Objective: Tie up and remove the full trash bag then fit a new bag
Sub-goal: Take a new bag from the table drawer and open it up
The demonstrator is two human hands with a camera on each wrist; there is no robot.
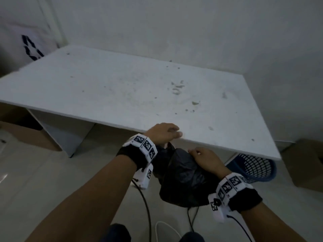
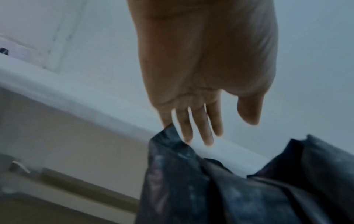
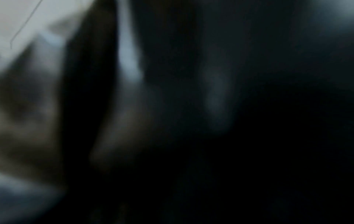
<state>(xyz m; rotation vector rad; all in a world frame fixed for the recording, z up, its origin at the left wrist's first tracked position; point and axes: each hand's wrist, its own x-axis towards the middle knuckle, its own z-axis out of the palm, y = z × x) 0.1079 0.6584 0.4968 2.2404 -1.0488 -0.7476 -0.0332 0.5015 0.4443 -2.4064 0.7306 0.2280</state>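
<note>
Two hands: both at the black trash bag (image 1: 183, 177), which hangs just in front of the near edge of the white worktop (image 1: 122, 88) and above the floor (image 1: 52, 172).
Trash bag: dark, crumpled plastic, bunched at its upper end right beneath the worktop's front edge; in the left wrist view its top edge (image 2: 168, 141) rises in two peaks below the palm.
Left hand (image 1: 162, 133): at the worktop's near edge, above the bag's top; the left wrist view shows the left hand (image 2: 203, 72) with fingers (image 2: 199, 125) straight and spread, the thumb held apart.
Left grip: wide and loose, holding nothing; one fingertip touches, or very nearly touches, the bag's top corner.
Right hand (image 1: 208, 161): lies on the upper side of the bag, just below the worktop's front edge, back of the hand facing up.
Right grip: fingers bend down against the plastic; whether they pinch it cannot be told, since the right wrist view is dark and blurred.
Blue basket (image 1: 255, 168): meshed sides, standing on the floor beneath the worktop's near right corner, to the right of the bag.
Wrist bands: white blocks with black square markers on both wrists, dark cables trailing from them.
Cardboard boxes (image 1: 29, 131): brown, under the worktop's left end.
</note>
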